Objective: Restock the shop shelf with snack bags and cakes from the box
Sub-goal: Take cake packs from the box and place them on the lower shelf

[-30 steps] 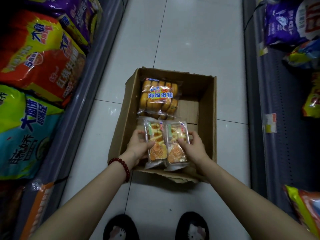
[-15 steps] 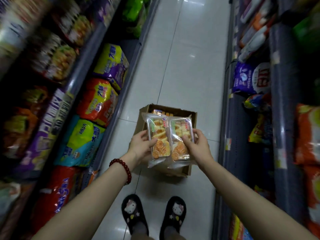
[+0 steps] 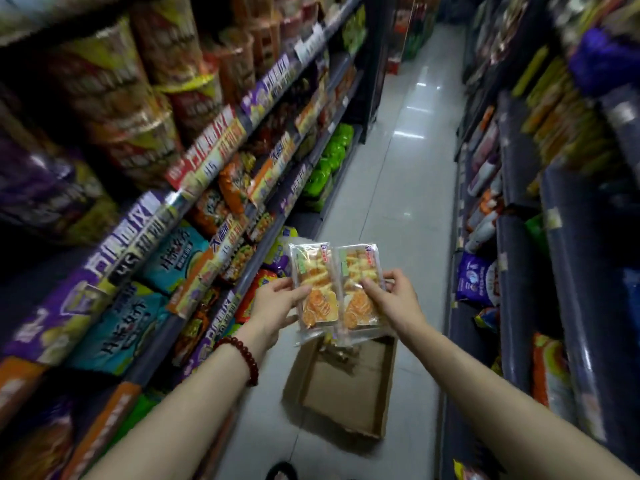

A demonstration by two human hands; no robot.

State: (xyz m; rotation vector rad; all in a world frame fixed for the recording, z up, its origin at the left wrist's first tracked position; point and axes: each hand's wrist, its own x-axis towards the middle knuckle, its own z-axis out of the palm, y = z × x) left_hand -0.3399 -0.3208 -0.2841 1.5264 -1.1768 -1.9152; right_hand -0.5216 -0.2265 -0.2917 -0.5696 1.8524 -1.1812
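Left hand (image 3: 277,301) and right hand (image 3: 394,296) each pinch one clear cake pack (image 3: 341,289), the two side by side, held up over the box (image 3: 346,386) on the aisle floor. Film looks slick; a loose pinch could drop one. Left shelf (image 3: 207,188) crammed, so wedging in risks crushing
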